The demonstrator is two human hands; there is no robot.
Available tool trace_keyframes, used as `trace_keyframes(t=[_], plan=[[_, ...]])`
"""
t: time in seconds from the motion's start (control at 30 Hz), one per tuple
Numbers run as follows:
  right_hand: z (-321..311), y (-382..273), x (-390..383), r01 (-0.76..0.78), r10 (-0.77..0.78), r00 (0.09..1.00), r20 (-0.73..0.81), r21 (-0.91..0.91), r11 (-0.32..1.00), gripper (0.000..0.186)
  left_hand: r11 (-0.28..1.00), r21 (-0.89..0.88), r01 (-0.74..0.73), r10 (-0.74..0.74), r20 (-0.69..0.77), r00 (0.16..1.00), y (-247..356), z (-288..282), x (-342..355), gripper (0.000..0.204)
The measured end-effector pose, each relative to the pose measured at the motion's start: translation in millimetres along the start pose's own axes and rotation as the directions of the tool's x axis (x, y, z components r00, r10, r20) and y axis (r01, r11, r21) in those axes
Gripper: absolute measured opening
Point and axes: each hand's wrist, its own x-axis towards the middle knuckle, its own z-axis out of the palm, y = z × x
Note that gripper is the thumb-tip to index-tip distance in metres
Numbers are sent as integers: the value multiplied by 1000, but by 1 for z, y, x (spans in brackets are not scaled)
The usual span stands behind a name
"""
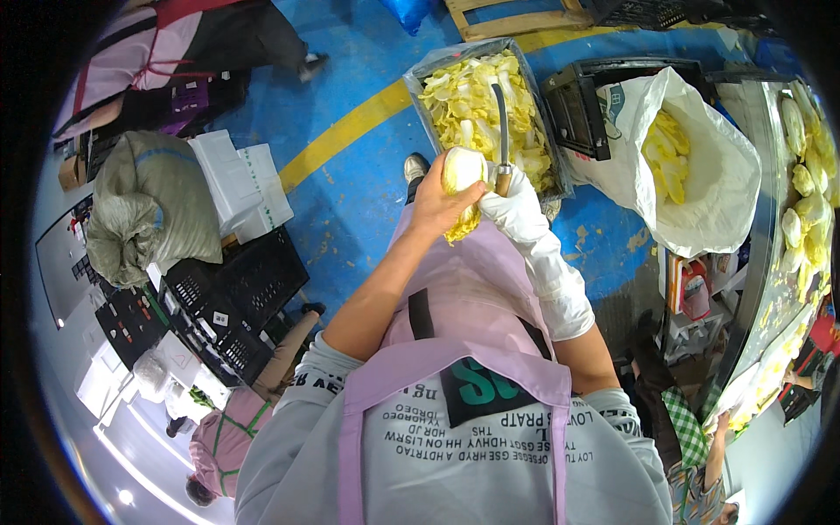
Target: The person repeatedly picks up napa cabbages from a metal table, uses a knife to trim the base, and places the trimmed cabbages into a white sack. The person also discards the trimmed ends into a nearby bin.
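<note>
My bare left hand (pixel 435 203) is wrapped round a small napa cabbage (pixel 464 170), its pale end up and ragged yellow leaves hanging below. Close beside it, my right hand (pixel 514 213) in a white glove grips a curved knife (pixel 503 122) by its wooden handle. The blade points away from me, hooking slightly left at the tip, over a plastic-lined crate (pixel 415 107) heaped with loose yellow cabbage leaves (pixel 468 96). Whether the knife touches the cabbage I cannot tell. The cabbage is held just in front of my pink apron (pixel 464 306).
Right of the crate stand a black crate (pixel 573 114) and a white sack (pixel 700 223) holding yellow leaves. A metal table (pixel 757 254) on the right bears several cabbages (pixel 809 214). Black crates (pixel 249 280) and a stuffed sack (pixel 157 197) are at left. Other people work nearby.
</note>
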Motion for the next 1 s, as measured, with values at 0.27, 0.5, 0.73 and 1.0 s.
trace_keyframes(t=[0.27,0.5,0.73,1.0], plan=[[2,-8,-3,-42,41,993,-114,-11,999,24,944,-265,197,-179,91,980,12,-9,-1,54],[1,-3,-5,85,-104,984,-145,-130,988,28,969,214,122,-115,-47,992,15,-8,6,67],[-13,6,1,-28,-11,996,-86,-434,901,28,988,130,88,-73,-121,990,6,-3,0,57],[2,-38,-9,-196,196,980,24,0,981,23,974,-117,194,-195,5,981,2,-19,2,43]])
